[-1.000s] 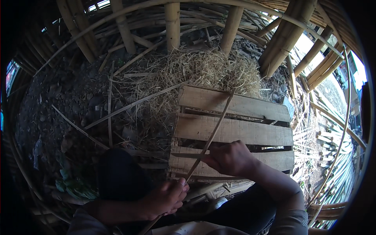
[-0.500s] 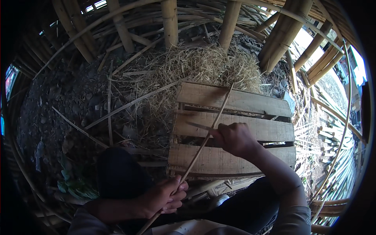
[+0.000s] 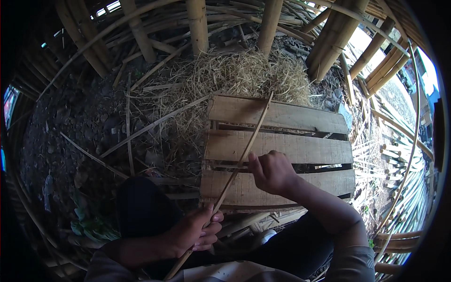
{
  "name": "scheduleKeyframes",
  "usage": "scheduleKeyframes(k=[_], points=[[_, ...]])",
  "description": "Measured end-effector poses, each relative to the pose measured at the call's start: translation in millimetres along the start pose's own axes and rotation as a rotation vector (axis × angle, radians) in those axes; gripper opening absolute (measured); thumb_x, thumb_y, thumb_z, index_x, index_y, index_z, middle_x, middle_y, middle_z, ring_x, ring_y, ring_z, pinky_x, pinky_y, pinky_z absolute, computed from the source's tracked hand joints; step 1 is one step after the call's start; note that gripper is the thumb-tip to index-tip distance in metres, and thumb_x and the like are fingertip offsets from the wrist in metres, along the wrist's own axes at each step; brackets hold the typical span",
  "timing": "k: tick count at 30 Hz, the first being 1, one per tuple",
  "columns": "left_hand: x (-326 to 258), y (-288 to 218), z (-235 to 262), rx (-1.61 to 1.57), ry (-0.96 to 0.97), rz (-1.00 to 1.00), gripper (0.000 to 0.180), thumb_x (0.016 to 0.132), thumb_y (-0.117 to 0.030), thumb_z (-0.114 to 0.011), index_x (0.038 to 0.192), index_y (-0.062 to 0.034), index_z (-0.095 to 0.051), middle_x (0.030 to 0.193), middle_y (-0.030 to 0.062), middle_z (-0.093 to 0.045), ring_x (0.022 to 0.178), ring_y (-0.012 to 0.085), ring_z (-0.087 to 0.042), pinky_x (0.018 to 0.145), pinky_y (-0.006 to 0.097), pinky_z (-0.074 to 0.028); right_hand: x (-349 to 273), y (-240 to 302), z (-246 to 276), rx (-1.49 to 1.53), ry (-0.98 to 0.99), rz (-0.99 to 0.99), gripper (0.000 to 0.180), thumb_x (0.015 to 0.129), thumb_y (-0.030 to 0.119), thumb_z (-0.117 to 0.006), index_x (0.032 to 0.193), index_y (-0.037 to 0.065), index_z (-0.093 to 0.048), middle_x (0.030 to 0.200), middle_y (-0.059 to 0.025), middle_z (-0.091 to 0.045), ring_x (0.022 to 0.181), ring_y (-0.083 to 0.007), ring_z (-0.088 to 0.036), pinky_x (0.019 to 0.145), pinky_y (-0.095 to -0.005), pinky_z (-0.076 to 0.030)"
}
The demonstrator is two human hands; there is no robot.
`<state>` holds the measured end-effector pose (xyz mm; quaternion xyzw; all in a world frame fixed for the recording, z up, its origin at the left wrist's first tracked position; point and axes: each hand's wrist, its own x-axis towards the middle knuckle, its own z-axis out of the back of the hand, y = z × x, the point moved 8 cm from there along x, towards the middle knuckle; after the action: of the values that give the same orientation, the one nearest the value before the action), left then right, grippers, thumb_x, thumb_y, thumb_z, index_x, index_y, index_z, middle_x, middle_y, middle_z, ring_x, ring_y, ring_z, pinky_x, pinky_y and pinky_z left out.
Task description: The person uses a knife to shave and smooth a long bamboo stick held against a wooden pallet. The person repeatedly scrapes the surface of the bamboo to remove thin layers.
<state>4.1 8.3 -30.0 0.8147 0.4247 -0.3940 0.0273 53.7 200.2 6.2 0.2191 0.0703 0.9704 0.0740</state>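
The bamboo strip [image 3: 256, 130] lies at a slant through the centre of the frame, its long axis running from the bottom edge, left of centre, up to a tip in the upper centre, over the slatted wooden platform [image 3: 300, 146]. The left hand [image 3: 192, 233], lower centre, is the nearer of the 2: its fingers are wrapped around the strip's lower part, with the end coming out below the fist.

The right hand [image 3: 274, 173], right of centre, sits just beside the strip's middle; from there the strip lies to the left of its fingers. Those fingers are curled tight, seemingly around the hidden handle of a knife [image 3: 227, 166], whose thin blade points left and crosses the strip's line at a wide angle. I cannot tell whether its edge touches the strip. The platform shows 3 planks, with pale shavings [image 3: 244, 70] heaped beyond them.

No brand or label can be read; a small pale mark on the right sleeve [image 3: 350, 265], lower right, is too small to tell.
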Motion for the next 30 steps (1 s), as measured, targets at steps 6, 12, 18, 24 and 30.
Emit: scheduleKeyframes(k=[6, 12, 18, 24, 30], points=[[7, -1, 2, 0.117, -0.1, -0.051, 0.037, 0.108, -0.048, -0.033, 0.093, -0.015, -0.041, 0.06, -0.0059, -0.032, 0.042, 0.0058, -0.027, 0.038, 0.022, -0.027, -8, 51, 7, 0.249, 0.118, -0.054, 0.026, 0.083, 0.018, -0.057, 0.06, 0.008, -0.055, 0.048, -0.0132, -0.05, 0.039, -0.0324, -0.051, 0.04, -0.0431, -0.042], [6, -12, 7, 0.09, -0.128, -0.111, 0.037, 0.108, -0.047, -0.034, 0.093, -0.0144, -0.041, 0.061, -0.0061, -0.032, 0.042, 0.0057, -0.027, 0.039, 0.022, -0.027, 0, 33, -8, 0.237, 0.21, -0.318, 0.032, 0.084, 0.014, -0.057, 0.053, 0.007, -0.052, 0.047, -0.0133, -0.052, 0.037, -0.0326, -0.051, 0.041, -0.0443, -0.044], [9, -10, 12, 0.092, -0.155, -0.131, 0.037, 0.108, -0.047, -0.034, 0.093, -0.0146, -0.042, 0.061, -0.0067, -0.033, 0.042, 0.0051, -0.028, 0.038, 0.022, -0.027, 5, 37, -15, 0.267, 0.17, -0.297, 0.036, 0.088, 0.018, -0.056, 0.053, 0.008, -0.055, 0.049, -0.0143, -0.056, 0.038, -0.0314, -0.055, 0.041, -0.0433, -0.048], [9, -8, 11, 0.046, -0.135, -0.125, 0.038, 0.108, -0.046, -0.034, 0.092, -0.0142, -0.045, 0.059, -0.0069, -0.033, 0.041, 0.0048, -0.03, 0.038, 0.022, -0.027, 10, 38, -16, 0.232, 0.204, -0.234, 0.039, 0.089, 0.019, -0.056, 0.052, 0.007, -0.054, 0.049, -0.0142, -0.057, 0.04, -0.0316, -0.058, 0.042, -0.0438, -0.049], [14, -12, 8, 0.022, -0.147, -0.078, 0.038, 0.108, -0.044, -0.03, 0.091, -0.0134, -0.044, 0.055, -0.0059, -0.031, 0.039, 0.0068, -0.028, 0.037, 0.023, -0.026, 8, 42, -10, 0.215, 0.103, -0.221, 0.037, 0.086, 0.017, -0.057, 0.05, 0.009, -0.051, 0.047, -0.0125, -0.054, 0.038, -0.0311, -0.055, 0.04, -0.043, -0.047]])
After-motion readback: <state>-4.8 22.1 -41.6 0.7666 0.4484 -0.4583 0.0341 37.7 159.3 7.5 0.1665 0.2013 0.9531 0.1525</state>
